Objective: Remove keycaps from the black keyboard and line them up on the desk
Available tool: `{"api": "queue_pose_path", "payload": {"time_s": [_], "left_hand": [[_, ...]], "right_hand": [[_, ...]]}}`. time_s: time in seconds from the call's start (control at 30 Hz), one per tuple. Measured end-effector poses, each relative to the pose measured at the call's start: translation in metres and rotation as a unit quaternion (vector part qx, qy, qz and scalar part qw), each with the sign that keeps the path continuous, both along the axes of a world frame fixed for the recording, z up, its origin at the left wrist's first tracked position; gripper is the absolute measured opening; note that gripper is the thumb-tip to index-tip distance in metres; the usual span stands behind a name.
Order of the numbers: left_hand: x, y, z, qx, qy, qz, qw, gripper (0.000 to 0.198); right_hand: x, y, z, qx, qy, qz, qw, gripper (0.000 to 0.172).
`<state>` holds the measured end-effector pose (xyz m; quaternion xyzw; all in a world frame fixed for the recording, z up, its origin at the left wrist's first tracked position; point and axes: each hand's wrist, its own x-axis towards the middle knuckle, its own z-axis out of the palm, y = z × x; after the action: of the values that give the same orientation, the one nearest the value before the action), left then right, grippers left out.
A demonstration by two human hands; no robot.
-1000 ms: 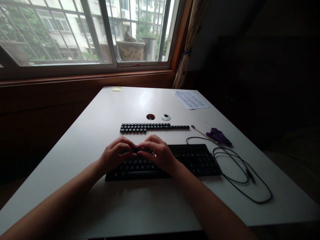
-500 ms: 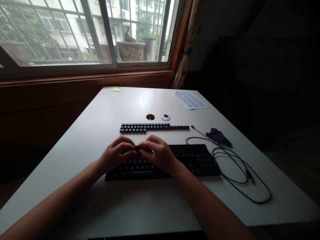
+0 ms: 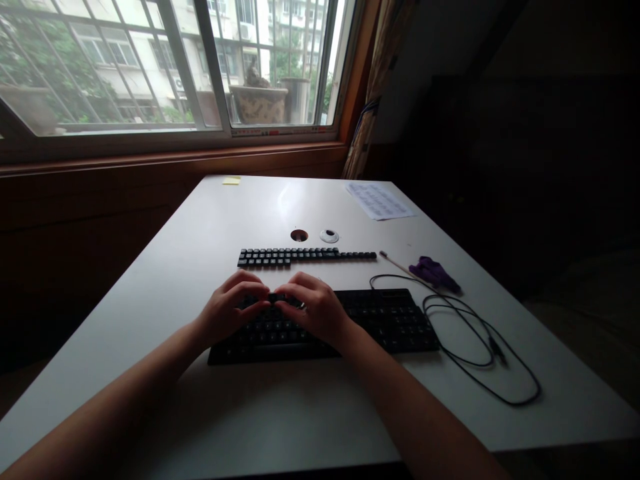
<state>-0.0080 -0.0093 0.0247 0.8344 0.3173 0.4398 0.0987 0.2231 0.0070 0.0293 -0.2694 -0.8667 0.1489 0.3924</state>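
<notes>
A black keyboard (image 3: 385, 320) lies in front of me on the white table. Over its upper left part, my left hand (image 3: 234, 303) and my right hand (image 3: 311, 303) meet with fingertips pinched around a small black keycap (image 3: 273, 298). Both hands are closed on it from opposite sides. My fingers partly cover it, so whether it touches the keyboard is hard to make out. Just beyond the keyboard, rows of loose black keycaps (image 3: 285, 254) stand lined up on the table.
The keyboard's cable (image 3: 520, 360) loops over the table at right. A thin brush-like stick (image 3: 395, 262) and a purple cloth (image 3: 434, 273) lie nearby. Farther back are a round cable hole (image 3: 299, 235), its white cover (image 3: 329, 236), printed paper (image 3: 381, 201) and a yellow note (image 3: 231, 180).
Both hands stay over the same spot of the keyboard; the right fingers have shifted slightly left around the keycap. The whole view has moved a little.
</notes>
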Motion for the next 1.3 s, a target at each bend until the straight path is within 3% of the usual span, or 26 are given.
{"api": "queue_pose_path", "payload": {"time_s": [0.17, 0.37, 0.73, 1.0, 1.3], "left_hand": [[0.0, 0.002, 0.002, -0.027, 0.009, -0.001, 1.0, 0.023], [-0.007, 0.011, -0.002, -0.039, 0.099, 0.009, 0.994, 0.009], [-0.018, 0.017, -0.006, -0.08, 0.184, 0.026, 0.979, 0.009], [-0.024, 0.022, -0.011, -0.075, 0.193, 0.035, 0.978, 0.008], [-0.024, 0.024, -0.014, -0.072, 0.182, 0.029, 0.98, 0.008]], "right_hand": [[0.012, 0.011, 0.002, -0.011, -0.025, -0.06, 0.998, 0.017], [0.028, 0.034, 0.004, -0.054, -0.137, -0.163, 0.976, 0.014], [0.022, 0.063, 0.005, -0.13, -0.297, -0.179, 0.929, 0.021], [0.023, 0.067, -0.004, -0.154, -0.271, -0.19, 0.931, 0.022], [0.027, 0.058, -0.007, -0.12, -0.241, -0.208, 0.94, 0.025]]}}
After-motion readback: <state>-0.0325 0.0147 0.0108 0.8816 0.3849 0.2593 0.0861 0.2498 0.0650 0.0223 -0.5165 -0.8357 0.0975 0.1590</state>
